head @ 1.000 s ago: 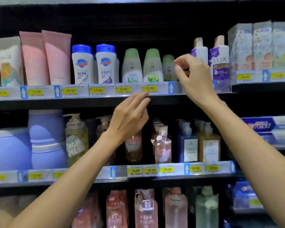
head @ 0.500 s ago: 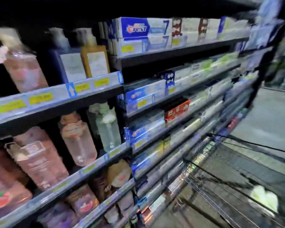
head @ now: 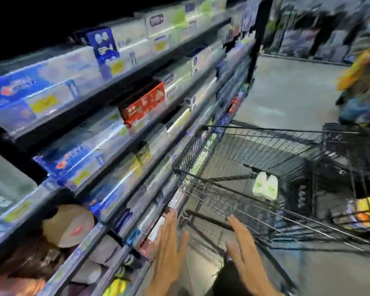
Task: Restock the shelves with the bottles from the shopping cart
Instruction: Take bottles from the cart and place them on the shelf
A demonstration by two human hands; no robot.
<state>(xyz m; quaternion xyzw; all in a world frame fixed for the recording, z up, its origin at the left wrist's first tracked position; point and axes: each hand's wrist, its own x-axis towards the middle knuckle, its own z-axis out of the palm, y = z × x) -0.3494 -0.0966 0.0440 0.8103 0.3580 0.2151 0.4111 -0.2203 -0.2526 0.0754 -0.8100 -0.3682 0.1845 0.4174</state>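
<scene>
A black wire shopping cart (head: pixel 265 150) stands to the right of the shelves (head: pixel 124 116). Two pale green bottles (head: pixel 265 185) lie side by side on the cart's bottom. My left hand (head: pixel 169 246) and my right hand (head: pixel 242 251) are low in the view, near the cart's near end. Both have straight spread fingers and hold nothing. The picture is blurred by motion.
The shelves on the left carry toothpaste boxes with yellow price tags, a red box (head: pixel 143 103), and bottles lower down. Another cart section with colourful packs (head: pixel 365 212) is at the right. Grey floor (head: pixel 286 92) stretches ahead.
The view swung from the upper shelf down and right to the cart. Both hands left the shelf and now reach toward the cart, empty.
</scene>
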